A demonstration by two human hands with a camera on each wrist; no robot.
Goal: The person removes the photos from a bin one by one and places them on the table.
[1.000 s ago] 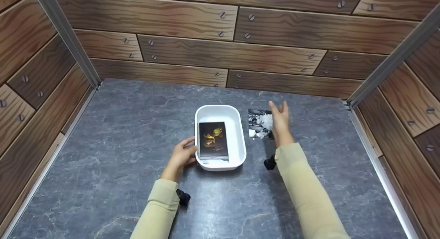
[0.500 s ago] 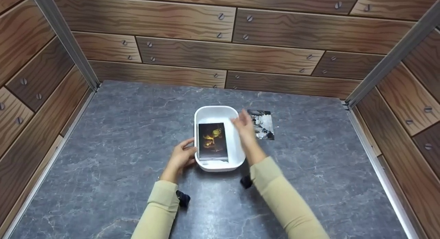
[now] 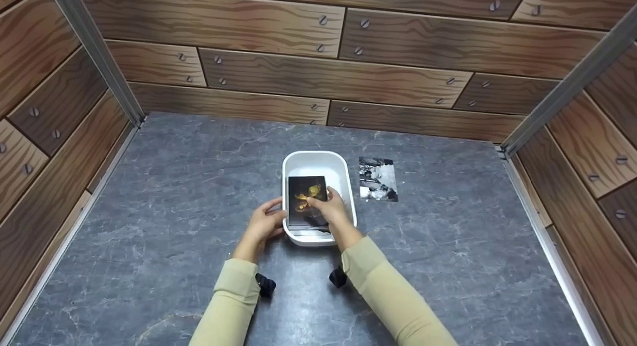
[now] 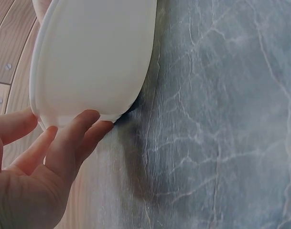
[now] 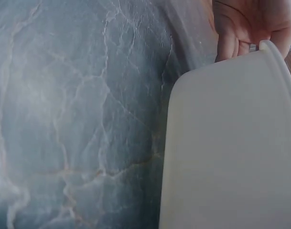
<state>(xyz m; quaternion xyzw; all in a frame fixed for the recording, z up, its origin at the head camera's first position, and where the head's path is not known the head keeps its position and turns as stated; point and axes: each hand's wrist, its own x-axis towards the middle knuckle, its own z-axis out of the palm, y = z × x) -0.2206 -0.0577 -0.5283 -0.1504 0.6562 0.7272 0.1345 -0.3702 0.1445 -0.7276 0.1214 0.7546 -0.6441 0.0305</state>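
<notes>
A white tray (image 3: 348, 179) with rounded corners stands on the table. In it lies a stack of photos whose top one is a dark photo (image 3: 298, 217) with golden yellow shapes. My right hand (image 3: 336, 214) reaches into the tray, its thumb over the dark photo's face and its fingers at the right edge, pinching it. My left hand (image 3: 264, 224) touches the tray's left side from outside; in the left wrist view its fairly straight fingers (image 4: 71, 138) rest against the wall. In the right wrist view the tray's wall (image 5: 231, 143) hides the photos.
A black-and-white photo (image 3: 378, 179) lies flat on the table just right of the tray. The dark marbled table (image 3: 174, 211) is enclosed by wood-patterned walls (image 3: 278, 74) at the back and both sides. Black wrist cameras (image 3: 338, 276) hang under both sleeves.
My right hand has come left from the black-and-white photo, over the tray's rim and down onto the dark photo. My left hand and the tray have stayed put.
</notes>
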